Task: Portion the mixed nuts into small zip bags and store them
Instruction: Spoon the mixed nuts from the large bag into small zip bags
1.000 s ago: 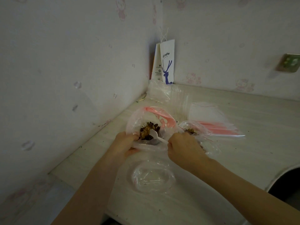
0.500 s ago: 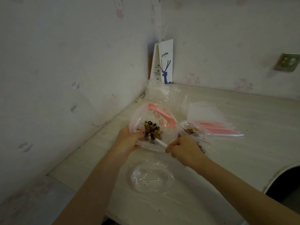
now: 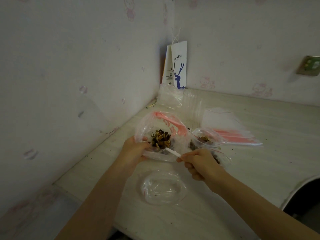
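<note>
**Spoon in the big nut bag, both hands gripping**

Left hand [image 3: 135, 150] grips the near rim of the large clear zip bag [image 3: 149, 125], fingers curled round the plastic, holding the mouth wide. The bag has a pink seal strip along its far edge and sits on the pale table [image 3: 259, 170], near the wall corner. The mixed nuts [image 3: 161, 140] are a small dark brown-and-tan heap in the bottom of it. A white plastic spoon [image 3: 173, 152] runs from the heap out over the rim; the bowl end is buried in the nuts. Right hand [image 3: 200, 163] pinches the spoon handle between thumb and fingers.

In front of the hands lies an empty small zip bag [image 3: 163, 187], mouth open. Just right of the large bag is a small zip bag with nuts [image 3: 207, 136], partly behind the right hand. Beyond it is a flat stack of unused zip bags [image 3: 230, 125] with pink strips.

Writing: the white paper bag [image 3: 179, 66] in the corner reads "coffee" above a blue deer logo — the word before it is unreadable, as is the small print on its side.

Wall plate [image 3: 310, 65] is cut off at the right edge. The clear plastic items [image 3: 173, 97] below the paper bag are too blurred to identify.
</note>
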